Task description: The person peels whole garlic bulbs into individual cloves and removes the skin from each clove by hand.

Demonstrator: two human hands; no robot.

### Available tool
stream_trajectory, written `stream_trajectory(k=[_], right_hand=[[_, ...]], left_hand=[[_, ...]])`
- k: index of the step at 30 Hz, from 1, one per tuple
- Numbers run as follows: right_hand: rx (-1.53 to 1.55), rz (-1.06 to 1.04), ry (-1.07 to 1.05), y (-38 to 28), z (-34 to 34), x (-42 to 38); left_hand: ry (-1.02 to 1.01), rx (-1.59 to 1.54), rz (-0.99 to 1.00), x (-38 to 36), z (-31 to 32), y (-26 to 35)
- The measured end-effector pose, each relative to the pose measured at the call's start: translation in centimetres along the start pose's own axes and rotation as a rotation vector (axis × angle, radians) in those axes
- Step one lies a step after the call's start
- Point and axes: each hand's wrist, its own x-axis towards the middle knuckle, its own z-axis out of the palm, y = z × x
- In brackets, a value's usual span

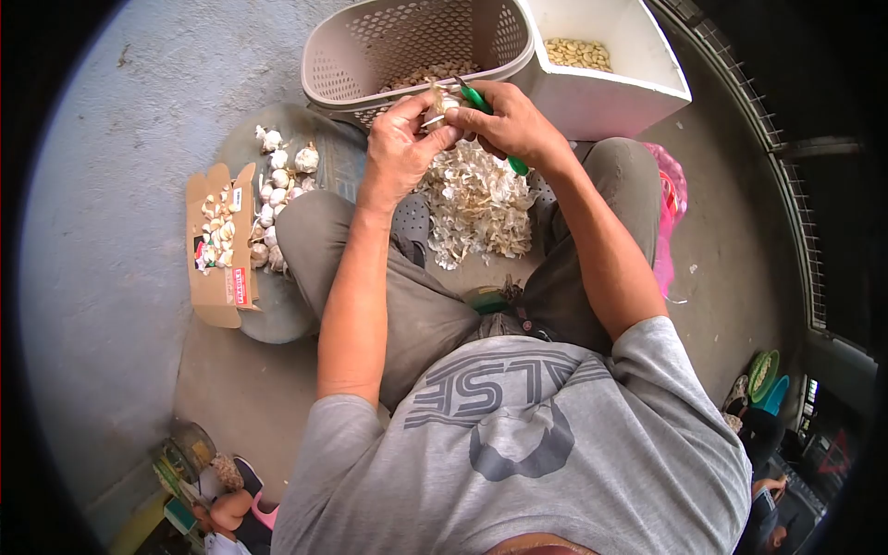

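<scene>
My left hand [404,148] has its fingers closed around a garlic bulb [441,109], its papery skin partly loose. My right hand [518,125] grips a small green-handled knife [475,98], and its thumb touches the garlic. Green shows both above and below the right fingers; the blade is mostly hidden. Both hands meet in front of the mesh basket [319,92], above a heap of garlic skins [476,208] on the floor between my feet.
Whole garlic bulbs [277,196] lie on a round surface [277,324] at left, beside a cardboard box [215,294] with loose cloves. A white foam box [638,79] holds peeled cloves [578,54]. A pink bag [668,203] lies right of my knee. Other people are behind.
</scene>
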Motion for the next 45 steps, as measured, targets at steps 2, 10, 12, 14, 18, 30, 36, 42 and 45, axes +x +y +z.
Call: stream_trajectory(k=[2,10,12,14,18,30,36,42,45], right_hand=[[0.116,0.028,-0.066,-0.1,-0.2,-0.1],[-0.011,-0.138,0.014,-0.9,0.3,-0.3],[-0.004,-0.108,0.048,-0.6,0.5,-0.3],[-0.001,-0.095,0.086,-0.6,0.4,-0.3],[-0.021,-0.097,0.099,-0.6,-0.1,-0.4],[-0.039,-0.231,0.178,1.0,0.8,0.9],[-0.412,-0.432,0.213,-0.8,0.8,-1.1],[-0.534,-0.392,0.162,-2.0,1.1,-2.1],[-0.544,-0.366,0.196,-2.2,1.4,-2.5]], left_hand=[[0.032,-0.04,-0.056,-0.2,-0.1,0.5],[-0.001,-0.187,-0.083,0.1,-1.0,-0.4],[-0.012,-0.185,-0.065,0.2,-0.9,-0.5],[0.042,-0.236,-0.049,0.3,-0.8,-0.5],[0.103,-0.219,-0.03,0.6,-1.2,-0.7],[0.187,-0.156,-0.1,0.4,0.3,-2.0],[0.296,-0.219,-0.051,0.9,-0.2,-3.0],[0.355,-0.197,0.018,1.1,0.1,-2.4],[0.367,-0.258,0.038,1.3,0.4,-2.5]])
